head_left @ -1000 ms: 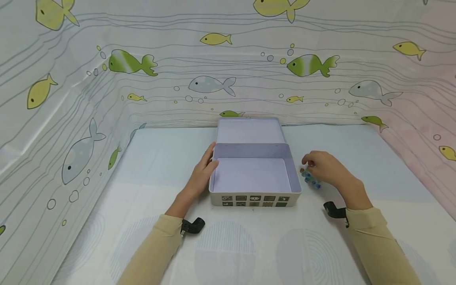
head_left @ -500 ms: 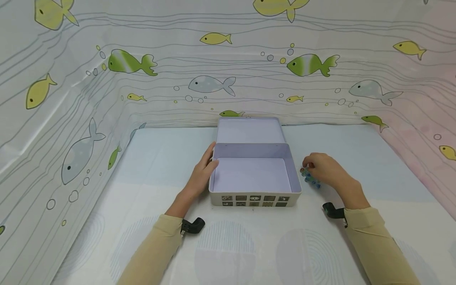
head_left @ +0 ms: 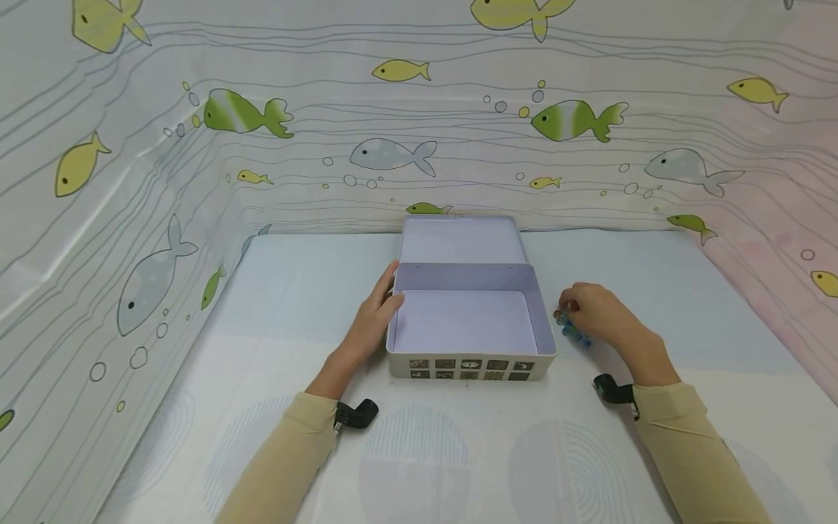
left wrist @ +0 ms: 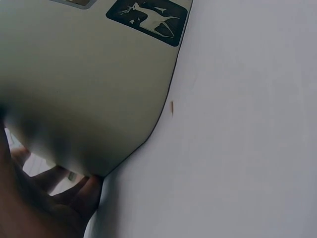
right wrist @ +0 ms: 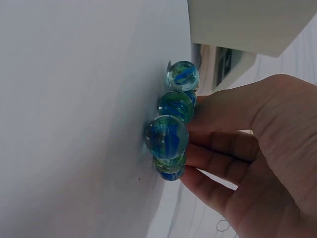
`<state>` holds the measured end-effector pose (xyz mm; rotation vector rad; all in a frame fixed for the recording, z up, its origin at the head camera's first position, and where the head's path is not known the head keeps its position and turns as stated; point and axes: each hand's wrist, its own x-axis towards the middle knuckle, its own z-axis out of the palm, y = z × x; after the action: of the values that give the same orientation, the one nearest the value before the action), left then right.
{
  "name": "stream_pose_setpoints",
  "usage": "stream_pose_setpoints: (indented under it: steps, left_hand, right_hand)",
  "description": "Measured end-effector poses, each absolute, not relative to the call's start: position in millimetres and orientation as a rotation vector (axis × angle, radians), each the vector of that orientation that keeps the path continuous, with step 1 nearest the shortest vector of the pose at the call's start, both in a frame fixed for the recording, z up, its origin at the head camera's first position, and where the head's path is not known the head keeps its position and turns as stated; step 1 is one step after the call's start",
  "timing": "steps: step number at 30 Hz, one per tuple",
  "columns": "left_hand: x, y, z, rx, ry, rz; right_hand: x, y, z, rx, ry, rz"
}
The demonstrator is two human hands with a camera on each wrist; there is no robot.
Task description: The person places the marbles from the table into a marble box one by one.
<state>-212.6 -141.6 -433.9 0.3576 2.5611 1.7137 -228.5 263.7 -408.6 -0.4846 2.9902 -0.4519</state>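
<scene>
on the table (head_left: 484, 466), a box (head_left: 466, 320) is gripped by the left hand (head_left: 370, 322)
just beside it, at the fingertips of the curled right hand (head_left: 604, 317), glass marbles (right wrist: 167, 137) are touched; whether any is pinched cannot be told. their blue-green swirls, too small in the head view, are revealed by the right wrist view.

A pale wall sheet (head_left: 471, 80) printed with wavy lines spans 12 o'clock, turning pink toward 3. One green fish (head_left: 236, 113) shows at 10, and a large grey fish (head_left: 153, 284) at 9. Soft light gleams on a crease (head_left: 157, 142) at 10. The worktop (head_left: 487, 415) is pale blue toward 12, white with faint circles (head_left: 414, 466) at 6.
</scene>
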Motion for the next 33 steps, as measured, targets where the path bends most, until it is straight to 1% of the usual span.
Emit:
stream_pose_setpoints:
  steps: [20,33]
  left_hand:
    - [-212.2,-142.1,-435.1,0.361,2.563,1.716]
    - [-212.2,-141.6,-435.4,0.368,2.555,1.728]
  right_hand:
    - [-226.6,260.7,-398.2,-0.485,3.02,-0.463]
    - [-222.4,255.9,-387.0,-0.533,3.048,-0.494]
